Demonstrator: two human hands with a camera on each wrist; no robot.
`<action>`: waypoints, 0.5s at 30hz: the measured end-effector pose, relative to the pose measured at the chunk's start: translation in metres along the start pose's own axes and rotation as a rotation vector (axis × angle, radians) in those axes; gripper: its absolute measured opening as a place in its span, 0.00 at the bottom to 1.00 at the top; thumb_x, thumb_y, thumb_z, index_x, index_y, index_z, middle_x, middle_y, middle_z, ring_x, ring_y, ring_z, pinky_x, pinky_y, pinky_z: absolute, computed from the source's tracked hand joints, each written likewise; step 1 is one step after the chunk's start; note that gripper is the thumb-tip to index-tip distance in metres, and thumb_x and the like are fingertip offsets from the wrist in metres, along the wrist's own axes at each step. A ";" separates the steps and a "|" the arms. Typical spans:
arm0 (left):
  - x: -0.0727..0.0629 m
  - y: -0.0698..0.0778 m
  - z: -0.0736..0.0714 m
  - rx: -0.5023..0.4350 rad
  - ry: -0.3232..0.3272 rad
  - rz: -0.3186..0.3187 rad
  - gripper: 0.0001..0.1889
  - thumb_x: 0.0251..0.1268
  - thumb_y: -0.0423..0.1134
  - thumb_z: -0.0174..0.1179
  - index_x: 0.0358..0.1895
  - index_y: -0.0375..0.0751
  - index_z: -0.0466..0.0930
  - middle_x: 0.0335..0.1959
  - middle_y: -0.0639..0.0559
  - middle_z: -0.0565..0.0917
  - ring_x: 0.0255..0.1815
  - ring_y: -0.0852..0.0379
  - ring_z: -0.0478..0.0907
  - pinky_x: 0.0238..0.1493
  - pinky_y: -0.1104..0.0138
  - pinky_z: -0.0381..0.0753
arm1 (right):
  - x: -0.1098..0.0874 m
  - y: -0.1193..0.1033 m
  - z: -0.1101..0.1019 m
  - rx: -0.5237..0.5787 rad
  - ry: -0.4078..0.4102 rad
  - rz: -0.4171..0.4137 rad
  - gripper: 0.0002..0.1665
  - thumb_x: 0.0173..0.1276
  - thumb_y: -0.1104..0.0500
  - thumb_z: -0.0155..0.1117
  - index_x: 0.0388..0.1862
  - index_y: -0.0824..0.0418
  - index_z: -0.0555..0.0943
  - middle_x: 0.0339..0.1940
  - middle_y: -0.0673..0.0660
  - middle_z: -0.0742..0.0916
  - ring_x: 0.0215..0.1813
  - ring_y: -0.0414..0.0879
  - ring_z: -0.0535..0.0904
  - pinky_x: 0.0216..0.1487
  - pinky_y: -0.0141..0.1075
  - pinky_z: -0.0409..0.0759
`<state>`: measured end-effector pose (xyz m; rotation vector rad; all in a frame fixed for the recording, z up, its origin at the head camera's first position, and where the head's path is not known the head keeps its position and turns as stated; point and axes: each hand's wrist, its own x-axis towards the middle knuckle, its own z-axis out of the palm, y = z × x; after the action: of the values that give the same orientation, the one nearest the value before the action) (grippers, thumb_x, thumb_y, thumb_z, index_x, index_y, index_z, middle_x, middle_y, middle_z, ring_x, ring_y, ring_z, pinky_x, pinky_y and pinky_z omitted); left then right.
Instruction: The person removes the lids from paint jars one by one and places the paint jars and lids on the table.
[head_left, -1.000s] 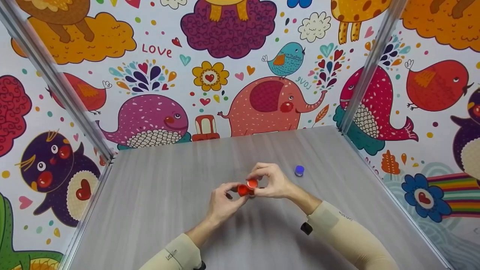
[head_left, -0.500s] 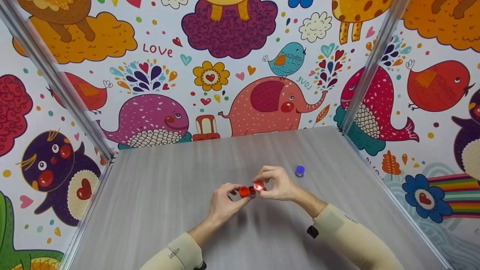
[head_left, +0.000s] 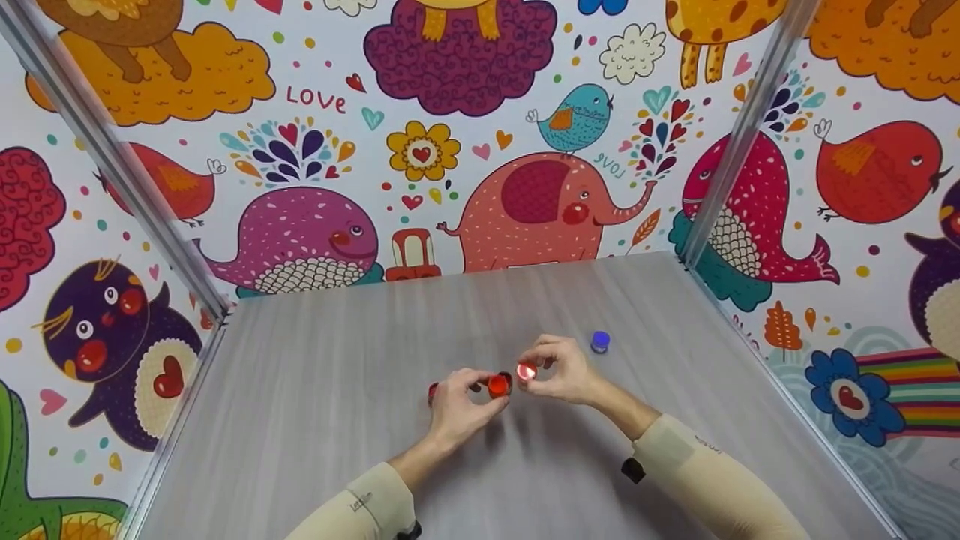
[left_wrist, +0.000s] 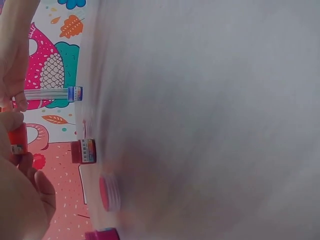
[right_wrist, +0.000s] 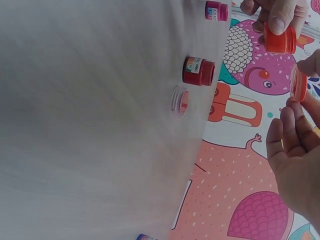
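Note:
My left hand [head_left: 459,409] grips a small orange-red paint jar [head_left: 498,385], its open mouth facing up in the head view. Its label shows in the left wrist view on the jar [left_wrist: 19,141]. A short gap to the right, my right hand [head_left: 564,373] pinches a round lid [head_left: 526,371] by its edge between thumb and fingers. The right wrist view shows this lid [right_wrist: 298,85] with a clear rim and orange on its face. Both jar and lid are held above the table.
On the grey table stand a blue-topped jar [head_left: 600,342], a dark red jar [right_wrist: 198,71] and a magenta jar [right_wrist: 216,11]. A clear-rimmed lid [right_wrist: 180,101] lies beside the dark red jar. Printed walls [head_left: 420,210] enclose the table at the back and sides.
My right hand has drawn the lid away to the right, widening the gap from the jar. My left hand has shifted slightly right, and a red edge now shows at its left.

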<state>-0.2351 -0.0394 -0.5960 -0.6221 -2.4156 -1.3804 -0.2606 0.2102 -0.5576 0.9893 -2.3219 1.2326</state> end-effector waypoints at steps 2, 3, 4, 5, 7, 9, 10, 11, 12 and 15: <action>0.000 0.000 0.002 0.005 -0.006 -0.006 0.13 0.60 0.41 0.85 0.47 0.46 0.96 0.40 0.51 0.95 0.42 0.45 0.89 0.47 0.59 0.87 | -0.002 0.003 -0.001 -0.010 -0.004 0.024 0.16 0.54 0.65 0.86 0.43 0.60 0.95 0.34 0.62 0.92 0.33 0.60 0.84 0.34 0.49 0.86; 0.001 0.000 0.003 0.006 -0.009 -0.012 0.13 0.60 0.41 0.85 0.47 0.46 0.96 0.40 0.51 0.95 0.42 0.45 0.89 0.48 0.59 0.87 | -0.004 0.004 -0.002 -0.013 -0.011 0.037 0.15 0.56 0.64 0.86 0.43 0.60 0.95 0.34 0.62 0.92 0.33 0.59 0.84 0.35 0.48 0.87; 0.001 0.000 0.003 0.009 -0.014 -0.020 0.13 0.60 0.40 0.84 0.47 0.45 0.96 0.40 0.51 0.95 0.43 0.45 0.89 0.49 0.59 0.87 | -0.005 0.005 -0.003 -0.019 -0.019 0.047 0.15 0.57 0.63 0.86 0.44 0.60 0.95 0.34 0.61 0.92 0.33 0.59 0.84 0.35 0.47 0.87; 0.001 -0.001 0.004 0.012 -0.021 -0.031 0.13 0.61 0.40 0.84 0.47 0.45 0.96 0.40 0.51 0.95 0.43 0.45 0.89 0.49 0.60 0.86 | -0.006 0.005 -0.003 -0.020 -0.028 0.061 0.15 0.57 0.62 0.86 0.44 0.61 0.95 0.34 0.61 0.91 0.34 0.59 0.84 0.36 0.47 0.87; 0.000 -0.001 0.007 0.019 -0.036 -0.051 0.13 0.61 0.39 0.83 0.48 0.45 0.96 0.41 0.51 0.95 0.44 0.46 0.88 0.51 0.59 0.87 | -0.009 0.006 -0.004 -0.034 -0.048 0.101 0.15 0.58 0.62 0.85 0.45 0.62 0.95 0.34 0.60 0.91 0.34 0.58 0.84 0.36 0.44 0.87; -0.001 -0.002 0.009 0.031 -0.053 -0.071 0.12 0.61 0.39 0.83 0.48 0.46 0.96 0.42 0.51 0.95 0.44 0.48 0.88 0.51 0.60 0.86 | -0.012 0.007 -0.005 -0.053 -0.072 0.151 0.16 0.59 0.63 0.84 0.46 0.64 0.95 0.35 0.60 0.91 0.35 0.54 0.85 0.37 0.41 0.87; -0.001 -0.002 0.010 0.034 -0.061 -0.077 0.12 0.61 0.39 0.82 0.48 0.46 0.96 0.42 0.51 0.95 0.45 0.48 0.88 0.52 0.61 0.85 | -0.013 0.008 -0.005 -0.062 -0.082 0.175 0.16 0.59 0.63 0.84 0.47 0.63 0.95 0.36 0.60 0.91 0.35 0.53 0.85 0.37 0.40 0.87; -0.002 -0.002 0.011 0.039 -0.068 -0.078 0.12 0.62 0.39 0.82 0.48 0.46 0.95 0.42 0.52 0.95 0.45 0.49 0.88 0.52 0.62 0.85 | -0.015 0.008 -0.005 -0.069 -0.093 0.200 0.16 0.59 0.64 0.83 0.48 0.64 0.95 0.37 0.60 0.91 0.35 0.51 0.85 0.38 0.39 0.87; -0.002 -0.003 0.013 0.044 -0.073 -0.079 0.12 0.62 0.39 0.81 0.48 0.46 0.95 0.42 0.52 0.95 0.45 0.50 0.88 0.52 0.63 0.84 | -0.016 0.008 -0.005 -0.078 -0.105 0.220 0.17 0.59 0.64 0.83 0.48 0.64 0.95 0.38 0.61 0.92 0.36 0.50 0.85 0.38 0.38 0.87; -0.005 -0.003 0.016 0.046 -0.085 -0.070 0.12 0.61 0.39 0.81 0.47 0.46 0.95 0.41 0.52 0.95 0.44 0.51 0.88 0.51 0.64 0.84 | -0.020 0.009 -0.005 -0.078 -0.141 0.267 0.18 0.59 0.65 0.82 0.50 0.66 0.94 0.41 0.64 0.92 0.38 0.47 0.86 0.40 0.35 0.87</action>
<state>-0.2331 -0.0276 -0.6085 -0.6023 -2.5515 -1.3463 -0.2531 0.2265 -0.5718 0.7825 -2.6602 1.1891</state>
